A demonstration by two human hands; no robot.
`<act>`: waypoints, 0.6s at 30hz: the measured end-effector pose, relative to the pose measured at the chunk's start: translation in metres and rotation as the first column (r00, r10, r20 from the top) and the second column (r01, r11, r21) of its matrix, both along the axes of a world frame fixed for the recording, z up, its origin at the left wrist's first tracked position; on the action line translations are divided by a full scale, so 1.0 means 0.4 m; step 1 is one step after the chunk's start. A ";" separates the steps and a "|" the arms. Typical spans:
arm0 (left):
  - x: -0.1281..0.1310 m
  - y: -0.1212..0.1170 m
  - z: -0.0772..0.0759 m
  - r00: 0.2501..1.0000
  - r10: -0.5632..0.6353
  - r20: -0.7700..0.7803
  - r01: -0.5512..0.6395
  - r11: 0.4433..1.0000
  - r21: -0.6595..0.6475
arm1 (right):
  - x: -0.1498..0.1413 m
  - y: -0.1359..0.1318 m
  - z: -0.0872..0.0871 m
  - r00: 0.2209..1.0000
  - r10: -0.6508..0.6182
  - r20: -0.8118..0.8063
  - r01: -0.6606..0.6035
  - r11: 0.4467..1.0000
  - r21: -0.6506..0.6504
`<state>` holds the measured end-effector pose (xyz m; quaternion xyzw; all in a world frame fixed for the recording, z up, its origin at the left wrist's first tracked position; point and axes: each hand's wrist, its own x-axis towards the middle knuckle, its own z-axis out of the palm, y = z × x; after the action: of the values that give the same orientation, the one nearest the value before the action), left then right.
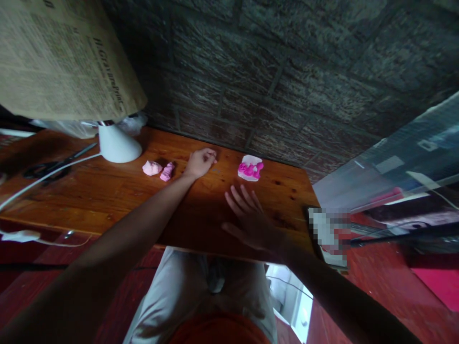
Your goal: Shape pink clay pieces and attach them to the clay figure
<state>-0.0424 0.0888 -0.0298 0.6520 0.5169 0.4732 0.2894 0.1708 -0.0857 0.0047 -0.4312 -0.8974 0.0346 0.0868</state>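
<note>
Our right hand [249, 217] is spread, nearest the pink figure [250, 168] by the back edge of the surface [294, 184], right of centre. Our left hand [201, 162] curls loosely near that edge; we cannot tell whether its fingertips meet. Left of it sit a pale lump [152, 167] and a twisted lump [167, 172].

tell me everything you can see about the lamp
The lamp stands on the left of the wooden table, its wide tan shade printed like newspaper. The smooth white base is cone-shaped, and a white cord runs off left. It looks unlit. Neither the left hand nor the right hand touches it.
</note>
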 end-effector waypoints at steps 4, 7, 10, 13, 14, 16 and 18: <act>0.000 -0.002 0.001 1.000 0.021 -0.017 -0.021 1.000 0.019 | -0.043 0.058 0.002 1.000 0.013 0.001 -0.013 1.000 0.023; 0.001 -0.003 0.000 1.000 0.019 -0.011 -0.019 1.000 0.007 | -0.036 0.027 0.001 0.986 0.165 0.002 -0.165 0.986 0.010; 0.004 -0.001 -0.001 1.000 -0.014 -0.023 0.014 1.000 0.001 | 0.010 0.014 -0.001 0.990 0.140 0.013 -0.139 0.990 -0.029; 0.005 -0.001 -0.001 0.999 -0.028 -0.033 0.029 1.000 0.008 | 0.010 0.053 -0.004 1.000 0.016 0.008 -0.016 1.000 -0.021; 0.004 -0.001 -0.001 0.999 -0.024 -0.034 0.024 1.000 0.013 | -0.003 0.065 -0.004 0.999 0.034 0.014 -0.034 0.999 -0.005; 0.002 -0.004 0.000 0.999 -0.008 -0.038 0.008 1.000 0.021 | -0.027 0.071 -0.004 0.995 0.100 0.029 -0.101 0.994 0.030; 0.000 -0.007 0.001 0.999 -0.004 -0.033 0.004 1.000 0.017 | -0.027 0.053 -0.003 0.983 0.177 0.041 -0.178 0.983 0.036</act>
<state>-0.0423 0.0860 -0.0296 0.6632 0.5162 0.4662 0.2764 0.1598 -0.0647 0.0034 -0.3483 -0.9342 0.0165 0.0749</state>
